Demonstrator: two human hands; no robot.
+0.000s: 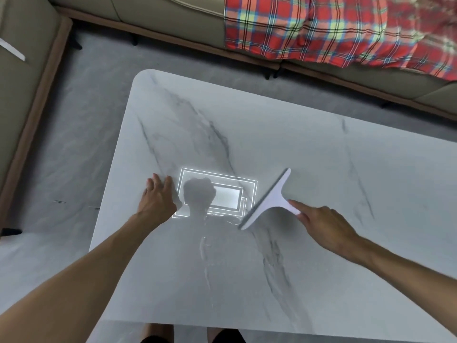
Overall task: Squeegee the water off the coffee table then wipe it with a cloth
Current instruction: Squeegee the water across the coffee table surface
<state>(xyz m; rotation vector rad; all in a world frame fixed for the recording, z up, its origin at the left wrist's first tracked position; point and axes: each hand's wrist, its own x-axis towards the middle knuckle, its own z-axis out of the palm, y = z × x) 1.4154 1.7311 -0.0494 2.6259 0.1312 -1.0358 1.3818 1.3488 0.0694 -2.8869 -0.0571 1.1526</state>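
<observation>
The coffee table (309,149) has a glossy white marble top with grey veins and fills most of the view. A white T-shaped squeegee (268,200) lies on it right of centre, its grey blade edge facing left and running diagonally. My right hand (321,226) grips the squeegee's handle end, index finger stretched along it. My left hand (157,198) rests flat on the tabletop left of centre, fingers spread, holding nothing. Thin streaks of water (204,248) show on the surface near the front. No cloth is in view.
A beige sofa (173,18) wraps around the far and left sides, with a red plaid blanket (321,28) draped at the far right. Grey floor (81,120) lies between the table and the sofa. A ceiling-light reflection (222,194) glares between my hands.
</observation>
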